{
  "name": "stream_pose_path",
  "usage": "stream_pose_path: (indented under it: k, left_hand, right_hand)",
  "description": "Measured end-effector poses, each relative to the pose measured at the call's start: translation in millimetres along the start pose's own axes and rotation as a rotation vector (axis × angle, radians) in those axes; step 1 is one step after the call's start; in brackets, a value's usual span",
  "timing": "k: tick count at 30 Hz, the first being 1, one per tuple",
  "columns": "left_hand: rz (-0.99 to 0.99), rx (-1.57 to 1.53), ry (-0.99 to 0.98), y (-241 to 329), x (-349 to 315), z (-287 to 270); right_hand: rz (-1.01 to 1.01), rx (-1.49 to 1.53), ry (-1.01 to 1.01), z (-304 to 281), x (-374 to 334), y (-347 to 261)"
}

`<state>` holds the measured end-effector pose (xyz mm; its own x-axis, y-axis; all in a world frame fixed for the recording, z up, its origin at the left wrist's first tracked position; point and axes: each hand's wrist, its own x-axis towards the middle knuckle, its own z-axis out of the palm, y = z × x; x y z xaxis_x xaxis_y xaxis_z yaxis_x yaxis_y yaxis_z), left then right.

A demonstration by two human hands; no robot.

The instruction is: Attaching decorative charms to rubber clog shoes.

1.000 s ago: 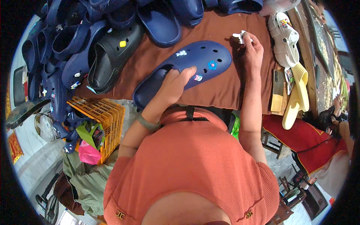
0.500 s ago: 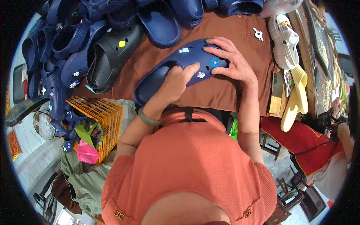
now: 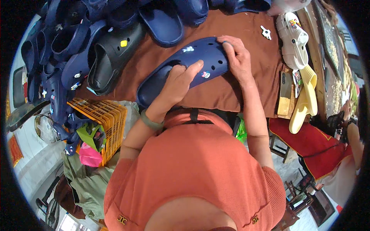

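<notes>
A navy blue clog (image 3: 173, 71) lies across my lap edge of the brown cloth, its toe pointing up and right. My left hand (image 3: 179, 79) has its fingers inside the foot opening and its thumb on the upper, gripping the shoe. At the toe, my right hand (image 3: 237, 56) is closed with bent fingers around the tip; whether a small charm is also in it is hidden. A white charm (image 3: 188, 49) sits near the far side of the upper, and a round pink-and-white charm (image 3: 206, 74) near the thumb. Several bare holes show towards the toe.
Many navy clogs (image 3: 162, 23) crowd the back and left, beside a black clog (image 3: 115, 54) with a yellow charm. A loose white piece (image 3: 266, 32) lies on the cloth (image 3: 258, 77). White (image 3: 293, 42) and yellow (image 3: 304, 100) shoes line the right. An orange crate (image 3: 111, 123) stands left.
The blue flower charm is gone from the clog's upper, leaving a bare hole. My right hand has shifted from spread over the upper to closed at the toe. My left hand keeps its grip.
</notes>
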<state>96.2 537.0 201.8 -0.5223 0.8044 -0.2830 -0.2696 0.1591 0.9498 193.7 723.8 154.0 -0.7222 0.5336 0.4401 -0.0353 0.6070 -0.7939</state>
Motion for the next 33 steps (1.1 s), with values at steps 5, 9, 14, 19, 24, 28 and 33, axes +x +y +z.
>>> stream_pose_path:
  k: [5,9,14,19,24,28,33]
  left_hand:
    - [0.001,0.142,0.053,-11.8,2.7,-8.3]
    - [0.627,0.712,0.064,-39.8,8.5,-18.5]
    - [0.706,0.581,0.029,-42.7,15.5,-17.6]
    - [0.417,0.353,0.01,-18.7,5.8,-6.2]
    - [0.046,-0.101,-0.029,-13.6,4.9,-5.9]
    - [0.225,0.137,-0.094,-19.2,7.7,-14.0]
    - [0.081,0.046,-0.082,-10.5,4.5,-10.5]
  right_hand:
    - [0.285,0.264,0.125,-2.0,-0.3,-0.9]
    - [0.365,0.35,0.262,-9.2,0.2,-2.9]
    - [-0.242,-0.05,-0.156,-16.1,-1.7,-19.8]
    - [-0.399,-0.199,-0.262,-6.7,1.0,-35.5]
    - [-0.504,-0.32,-0.367,1.1,1.7,-40.5]
    - [-0.523,-0.327,-0.42,0.1,1.6,-41.7]
    - [-0.535,-0.291,-0.354,6.9,0.9,-30.0]
